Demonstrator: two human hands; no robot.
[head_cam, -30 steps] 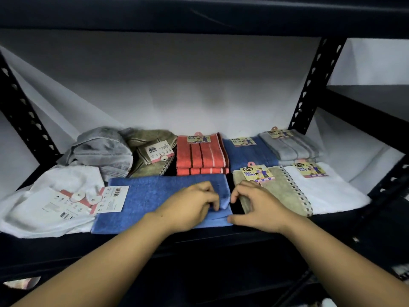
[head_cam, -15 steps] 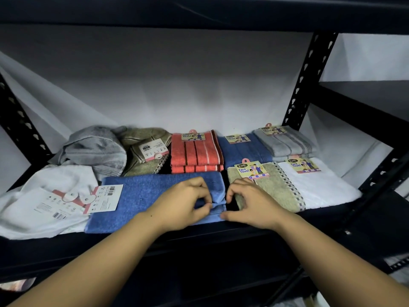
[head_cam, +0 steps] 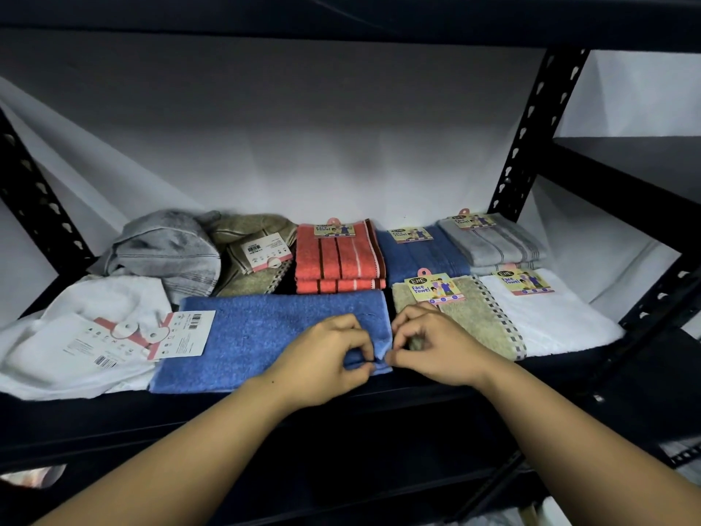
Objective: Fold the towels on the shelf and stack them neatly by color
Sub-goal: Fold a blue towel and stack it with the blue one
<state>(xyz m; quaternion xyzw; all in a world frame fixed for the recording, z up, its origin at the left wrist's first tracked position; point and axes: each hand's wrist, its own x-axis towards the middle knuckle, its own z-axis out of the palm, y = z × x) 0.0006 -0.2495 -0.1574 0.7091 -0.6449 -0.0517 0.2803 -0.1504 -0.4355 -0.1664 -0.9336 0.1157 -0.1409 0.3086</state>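
While the crumpled white towel [head_cam: 76,336] and grey towel [head_cam: 167,248] slump at the shelf's [head_cam: 265,411] left, the blue towel [head_cam: 258,336] lies flat at the near edge. It looks like soft, light terry that will sag, so take it by its corners. Your left hand [head_cam: 322,358] and right hand [head_cam: 436,351] each pinch its near right corner. Right of them sit neat folded stacks: fuzzy beige towel [head_cam: 481,317], smooth white folded towel [head_cam: 561,317].
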